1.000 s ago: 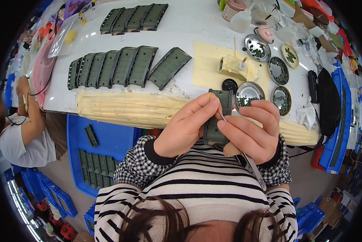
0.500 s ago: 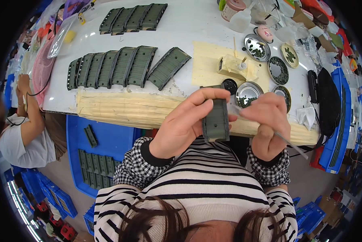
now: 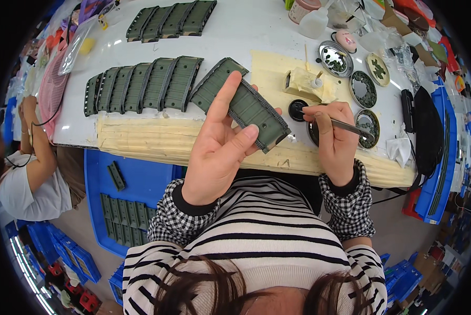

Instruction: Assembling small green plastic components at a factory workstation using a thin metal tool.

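Observation:
My left hand [image 3: 220, 144] holds a dark green ridged plastic panel [image 3: 259, 115] flat on its fingers, index finger stretched up past the panel's far end. My right hand [image 3: 332, 139] pinches a thin metal tool like tweezers [image 3: 353, 127], its tip pointing right over a round metal dish [image 3: 368, 122] at the table's front edge. Another green panel [image 3: 214, 84] lies on the table just beyond my left hand.
Rows of green panels [image 3: 143, 84] lie on the white table [image 3: 246, 29], more at the back [image 3: 172, 20]. Several round dishes of small parts [image 3: 362, 89] sit at right. A blue bin [image 3: 128, 184] with panels stands below left. Another person [image 3: 28, 168] sits at left.
My hands have parted. The left hand has laid the panel flat and carried it forward toward the table; the right hand with the tool has swung right toward the dishes.

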`<state>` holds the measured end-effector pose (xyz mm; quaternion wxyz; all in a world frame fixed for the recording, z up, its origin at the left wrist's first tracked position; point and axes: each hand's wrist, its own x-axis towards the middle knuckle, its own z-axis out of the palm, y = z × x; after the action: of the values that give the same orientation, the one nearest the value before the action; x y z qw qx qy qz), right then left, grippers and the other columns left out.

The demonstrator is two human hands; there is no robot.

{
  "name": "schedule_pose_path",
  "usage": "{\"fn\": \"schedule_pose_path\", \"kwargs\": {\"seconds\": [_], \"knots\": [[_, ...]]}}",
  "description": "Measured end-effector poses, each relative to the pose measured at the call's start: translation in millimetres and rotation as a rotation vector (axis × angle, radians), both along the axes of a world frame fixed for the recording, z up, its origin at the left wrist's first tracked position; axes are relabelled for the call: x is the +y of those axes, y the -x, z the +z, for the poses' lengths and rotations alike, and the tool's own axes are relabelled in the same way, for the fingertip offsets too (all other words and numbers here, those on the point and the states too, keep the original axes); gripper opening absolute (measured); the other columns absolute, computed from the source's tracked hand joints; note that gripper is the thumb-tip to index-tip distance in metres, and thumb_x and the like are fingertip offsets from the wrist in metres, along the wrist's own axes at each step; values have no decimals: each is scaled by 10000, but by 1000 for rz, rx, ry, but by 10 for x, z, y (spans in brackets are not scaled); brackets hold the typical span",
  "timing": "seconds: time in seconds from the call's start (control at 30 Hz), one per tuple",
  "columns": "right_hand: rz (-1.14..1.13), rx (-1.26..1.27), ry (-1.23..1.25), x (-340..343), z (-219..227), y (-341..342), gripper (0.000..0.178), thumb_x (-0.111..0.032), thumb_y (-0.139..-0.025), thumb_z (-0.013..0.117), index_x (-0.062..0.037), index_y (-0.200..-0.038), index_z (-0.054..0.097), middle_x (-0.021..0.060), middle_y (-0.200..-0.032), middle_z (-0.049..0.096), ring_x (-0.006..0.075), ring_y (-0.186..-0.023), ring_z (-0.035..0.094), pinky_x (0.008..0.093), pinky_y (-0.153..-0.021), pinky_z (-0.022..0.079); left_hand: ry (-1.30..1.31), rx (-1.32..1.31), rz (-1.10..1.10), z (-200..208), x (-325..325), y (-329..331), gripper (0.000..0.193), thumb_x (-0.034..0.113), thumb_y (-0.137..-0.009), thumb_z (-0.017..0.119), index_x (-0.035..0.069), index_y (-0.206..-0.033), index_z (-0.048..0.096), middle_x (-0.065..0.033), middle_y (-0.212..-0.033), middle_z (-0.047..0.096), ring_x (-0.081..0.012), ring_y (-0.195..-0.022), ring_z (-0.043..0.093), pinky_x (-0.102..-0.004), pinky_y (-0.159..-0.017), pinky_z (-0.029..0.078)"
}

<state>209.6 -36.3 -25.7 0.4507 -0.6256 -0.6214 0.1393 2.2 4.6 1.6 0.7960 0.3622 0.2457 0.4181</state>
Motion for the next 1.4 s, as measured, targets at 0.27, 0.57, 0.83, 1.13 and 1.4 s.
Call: {"fn": "schedule_pose_path", "kwargs": {"seconds": [0.27,0.57,0.83,1.13,1.4], "knots": [[48,-50,1,-17,-19,-52,185,-88,-979,522,4,-973,682,58,-848,589,170,-793,562,280,-713,455,26,-17,26,-5,6,-14,656,16,-978,447,98,-1544,126,-135,-1476,344,-343,-1326,449,-402,-1044,457],[298,-49,-207,-240,461,69,223,-116,-967,499,-8,-984,692,95,-893,675,265,-894,585,351,-802,476,118,-75,106,66,-15,-71,601,43,-1002,421,82,-1535,145,-145,-1455,373,-334,-1340,432,-398,-1057,450],[436,160,-189,-225,363,249,186,-14,-893,580,59,-1055,635,214,-1020,669,365,-995,665,382,-849,536,135,-59,85,98,-44,-116,584,53,-1012,405,69,-1531,139,-134,-1437,389,-319,-1330,442,-396,-1054,453],[424,110,-197,-227,346,232,192,-83,-945,558,61,-1050,631,222,-1024,676,357,-986,671,374,-846,534,148,-94,94,83,-58,-120,586,50,-1011,414,72,-1530,144,-123,-1428,394,-318,-1328,446,-398,-1065,439],[414,109,-203,-214,325,241,193,-89,-950,553,59,-1046,630,222,-1022,677,352,-985,672,376,-854,532,153,-102,95,68,-54,-115,583,50,-1012,417,74,-1529,149,-123,-1421,407,-318,-1323,453,-399,-1058,445]]}}
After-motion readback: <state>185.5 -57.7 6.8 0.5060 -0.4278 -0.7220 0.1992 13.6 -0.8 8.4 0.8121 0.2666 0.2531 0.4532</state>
